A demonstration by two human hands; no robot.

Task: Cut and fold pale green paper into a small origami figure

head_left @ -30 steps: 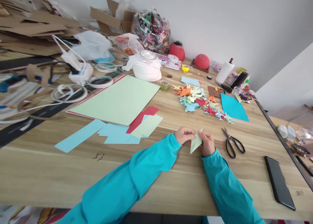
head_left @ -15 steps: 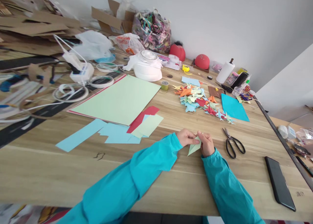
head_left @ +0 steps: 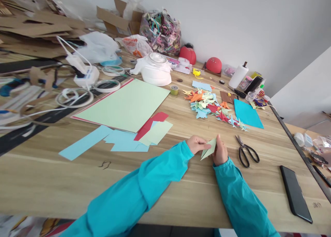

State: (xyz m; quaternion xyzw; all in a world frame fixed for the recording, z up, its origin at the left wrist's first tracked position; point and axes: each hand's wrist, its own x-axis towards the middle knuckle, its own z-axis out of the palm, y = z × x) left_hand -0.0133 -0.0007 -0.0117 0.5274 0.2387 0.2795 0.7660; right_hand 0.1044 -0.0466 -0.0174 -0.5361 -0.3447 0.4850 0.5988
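A small pale green folded paper (head_left: 210, 149) is held just above the wooden table, tilted, with a point facing down and left. My left hand (head_left: 197, 145) pinches its left side between thumb and fingers. At the paper's right edge is my right hand (head_left: 220, 151), its fingers pointing up and pressed together against the paper; part of its grip is hidden. Black-handled scissors (head_left: 244, 150) lie to the right of my right hand. Beyond the hands is a pile of small folded paper figures (head_left: 207, 104) in orange, red, green and blue.
Cut paper pieces (head_left: 126, 140) and large green sheets (head_left: 126, 106) lie to the left. A black phone (head_left: 296, 194) rests near the right front. Farther back are a thread spool (head_left: 174, 90), a turquoise sheet (head_left: 248, 113), a power strip (head_left: 86, 76) with cables, and plastic bags.
The folded paper has turned and risen slightly, showing more of its face. The fingertips of my right hand have moved apart from those of my left hand, to the right.
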